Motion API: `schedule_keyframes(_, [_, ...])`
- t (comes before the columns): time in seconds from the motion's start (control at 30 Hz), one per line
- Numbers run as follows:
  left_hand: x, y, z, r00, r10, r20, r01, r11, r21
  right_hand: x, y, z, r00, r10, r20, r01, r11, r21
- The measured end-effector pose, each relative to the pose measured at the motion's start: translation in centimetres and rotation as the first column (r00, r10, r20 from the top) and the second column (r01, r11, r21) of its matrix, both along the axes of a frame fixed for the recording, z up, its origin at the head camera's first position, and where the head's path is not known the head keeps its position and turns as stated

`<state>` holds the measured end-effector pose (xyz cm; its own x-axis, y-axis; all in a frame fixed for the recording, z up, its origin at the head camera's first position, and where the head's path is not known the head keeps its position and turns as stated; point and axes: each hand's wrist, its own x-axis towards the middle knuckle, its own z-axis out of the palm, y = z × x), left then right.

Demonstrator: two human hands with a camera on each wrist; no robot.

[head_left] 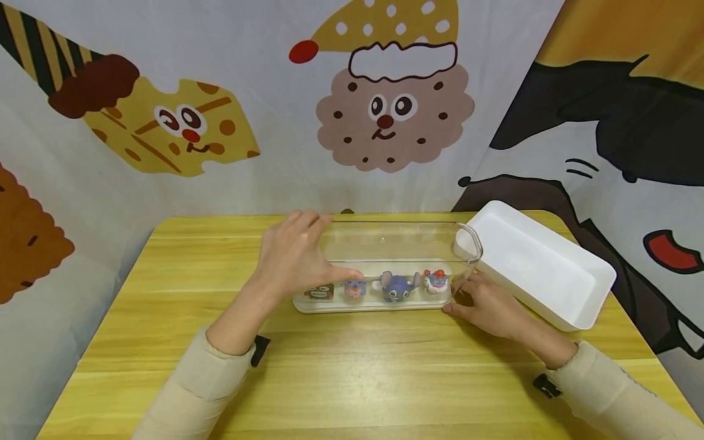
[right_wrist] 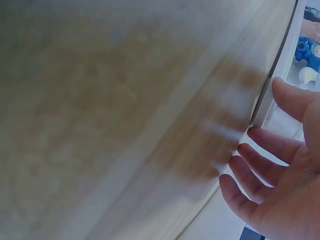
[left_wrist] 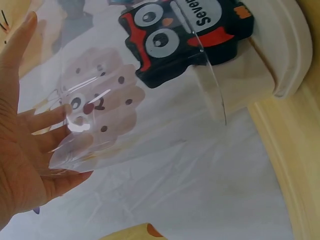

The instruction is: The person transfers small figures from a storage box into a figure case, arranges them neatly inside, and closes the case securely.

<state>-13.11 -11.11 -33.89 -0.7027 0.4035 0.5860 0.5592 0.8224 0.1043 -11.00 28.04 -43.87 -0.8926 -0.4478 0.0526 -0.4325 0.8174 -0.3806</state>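
Note:
My left hand (head_left: 291,253) grips a clear plastic cover (head_left: 385,241) near its left end, thumb in front and fingers behind. Beneath the cover, in the head view, lies a long white base (head_left: 379,308) with several small figures in a row. They are a dark owl-like figure (left_wrist: 170,42) marked "Seven", a pink and blue one (head_left: 354,289), a blue big-eared one (head_left: 397,288), and a white one with red and blue on top (head_left: 436,282). At the base's right end my right hand (head_left: 489,304) holds its edge, thumb at the front corner.
An open white bin (head_left: 541,269) stands at an angle on the right, close behind my right hand. The yellow wood-grain table (head_left: 352,379) ends at a cartoon-printed cloth (head_left: 264,189) that hangs along the back and sides.

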Motion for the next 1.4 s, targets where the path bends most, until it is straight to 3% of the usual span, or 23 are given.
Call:
schedule_keyframes(0.63, [0.2, 0.1, -2.6, 0.999, -0.021, -0.050, 0.021, 1.000, 0.001, 0.1, -0.1, 0.1, 1.000, -0.007, -0.006, 0.007, 1.000, 0.008])
schedule_keyframes(1.4, [0.5, 0.0, -3.8, 0.999, -0.022, -0.025, 0.023, 0.999, 0.044, 0.0, -0.1, 0.1, 1.000, 0.000, -0.022, 0.000, 1.000, 0.026])
